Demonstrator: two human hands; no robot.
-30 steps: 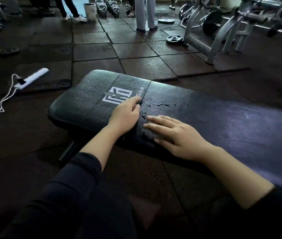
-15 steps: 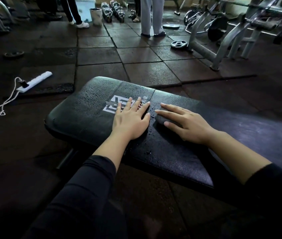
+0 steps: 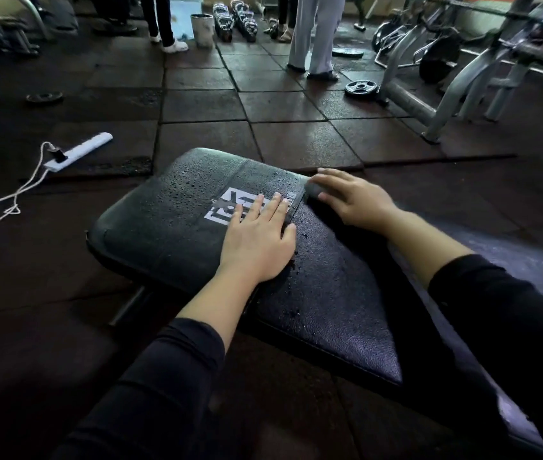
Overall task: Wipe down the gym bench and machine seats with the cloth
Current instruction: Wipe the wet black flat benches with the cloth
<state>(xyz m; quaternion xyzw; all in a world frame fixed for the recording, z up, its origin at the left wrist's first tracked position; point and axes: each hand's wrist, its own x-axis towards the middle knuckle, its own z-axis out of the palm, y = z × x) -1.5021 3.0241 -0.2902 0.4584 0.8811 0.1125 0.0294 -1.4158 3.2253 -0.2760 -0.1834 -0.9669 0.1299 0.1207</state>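
A black padded gym bench (image 3: 163,220) with a white logo and water droplets lies across the middle of the head view. My left hand (image 3: 256,240) rests flat on the pad beside the logo, fingers straight. At the bench's far edge my right hand (image 3: 353,200) presses a dark grey cloth (image 3: 313,189) onto the pad; only a small fold of the cloth shows under the fingertips.
A white power strip (image 3: 79,151) with a loose cord lies on the rubber floor tiles at left. Weight plates (image 3: 361,88), a grey machine frame (image 3: 409,104) and standing persons' legs (image 3: 316,34) fill the back. A bucket (image 3: 202,29) stands near dumbbells.
My right hand has slid the cloth away from me, from the near side of the pad to its far edge. The left hand moved forward onto the logo area and spread flat.
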